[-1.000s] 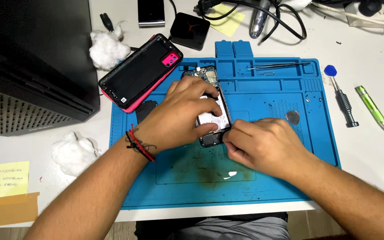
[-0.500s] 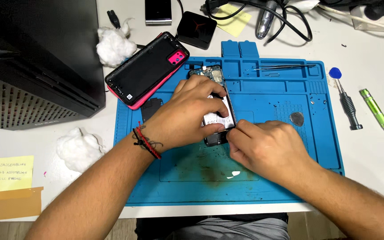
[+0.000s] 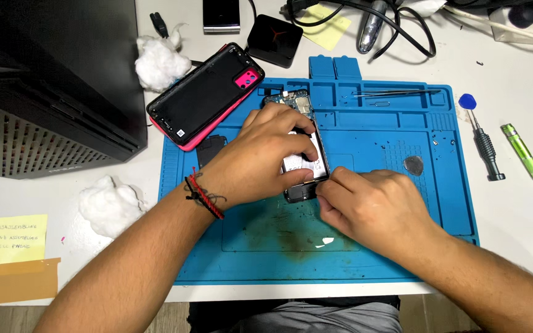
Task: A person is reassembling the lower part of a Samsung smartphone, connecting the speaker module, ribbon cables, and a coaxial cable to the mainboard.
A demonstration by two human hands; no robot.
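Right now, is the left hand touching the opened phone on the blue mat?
Touching. The head view shows the left hand lying flat over the opened phone, its fingers pressing on the phone's body with no gap between them.

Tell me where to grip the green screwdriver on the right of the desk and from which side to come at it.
Take the green screwdriver by its thick green handle, the upper end, coming from above with fingers across its width. It lies flat and slanted on the bare white desk, with open space to its right. The black screwdriver lies close on its left, so coming in from the right looks easier.
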